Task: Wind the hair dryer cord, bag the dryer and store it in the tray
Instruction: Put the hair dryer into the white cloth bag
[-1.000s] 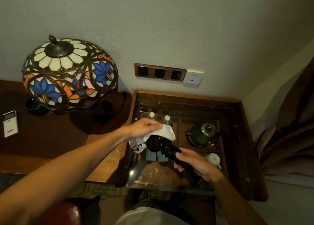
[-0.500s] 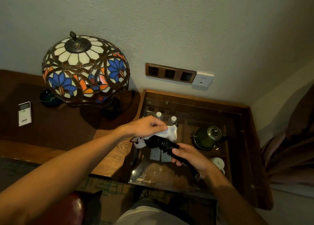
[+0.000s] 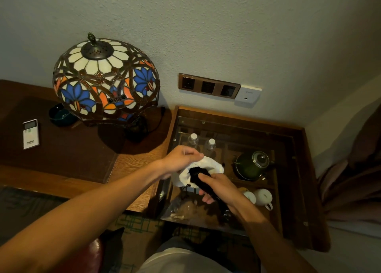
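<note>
The left hand pinches the white bag open so the right hand, gripping the hair dryer, can feed it in

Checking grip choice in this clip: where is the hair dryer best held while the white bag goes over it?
Likely by the handle, from the near side, as the right hand does. The hair dryer points head-first into the white bag, whose mouth the left hand holds open, so only the slim handle is free.

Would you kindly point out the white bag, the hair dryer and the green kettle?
white bag (image 3: 212,164), head view, upper cloth fold.
hair dryer (image 3: 196,175), head view, black head entering the bag.
green kettle (image 3: 247,168), head view, body.
</note>
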